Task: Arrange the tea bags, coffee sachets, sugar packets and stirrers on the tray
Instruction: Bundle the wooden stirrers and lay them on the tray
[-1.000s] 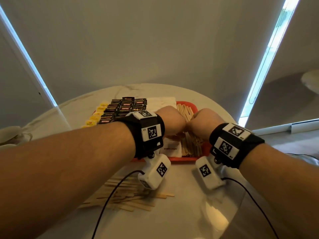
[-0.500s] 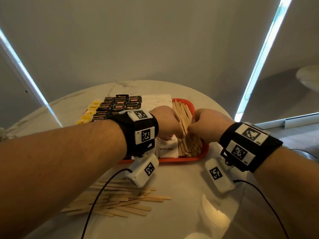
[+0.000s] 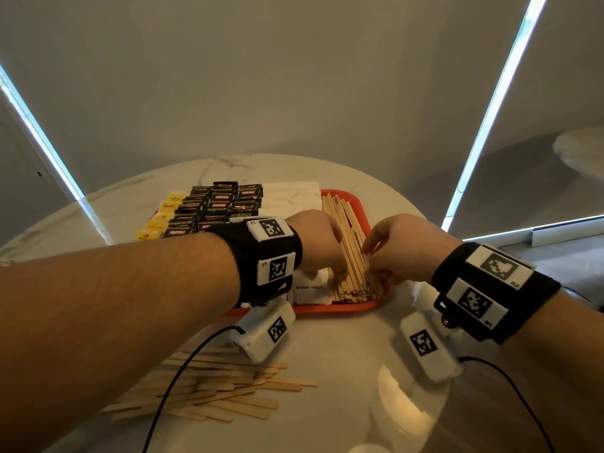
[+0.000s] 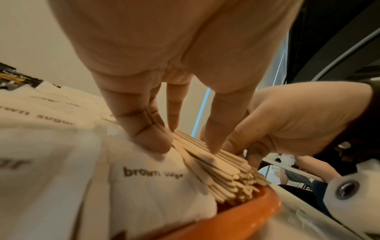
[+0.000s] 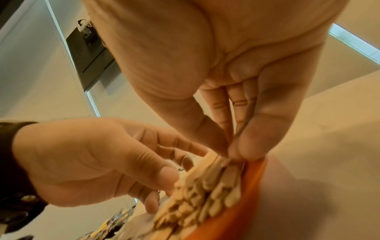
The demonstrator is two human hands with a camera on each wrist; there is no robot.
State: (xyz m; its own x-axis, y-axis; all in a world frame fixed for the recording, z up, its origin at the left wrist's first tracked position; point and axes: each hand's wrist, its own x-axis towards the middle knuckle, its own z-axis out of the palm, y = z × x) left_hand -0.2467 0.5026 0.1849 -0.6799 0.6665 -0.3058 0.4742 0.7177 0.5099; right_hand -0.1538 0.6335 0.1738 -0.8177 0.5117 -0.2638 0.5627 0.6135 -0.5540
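On the red tray (image 3: pixel 327 309) lie yellow tea bags (image 3: pixel 157 223), black coffee sachets (image 3: pixel 222 204), white brown-sugar packets (image 3: pixel 310 289) and a long stack of wooden stirrers (image 3: pixel 346 237). My left hand (image 3: pixel 336 256) touches the stack's left side with straight fingers; in the left wrist view its fingertips (image 4: pixel 156 142) rest where a sugar packet (image 4: pixel 154 186) meets the stirrers (image 4: pixel 222 172). My right hand (image 3: pixel 372 259) presses the stack's right side by the tray rim (image 5: pixel 252 178), its fingers (image 5: pixel 244 146) straight on the stirrers (image 5: pixel 205 191). Neither hand lifts anything.
Several loose stirrers (image 3: pixel 228 390) lie on the round white table (image 3: pixel 343 371) in front of the tray, under my left forearm. Black cables (image 3: pixel 183 361) run from the wrist cameras across the table. A second table (image 3: pixel 581 152) stands far right.
Both hands were bunched together over the stirrer stack. They have parted and straightened their fingers along its two sides. The head view has tilted slightly.
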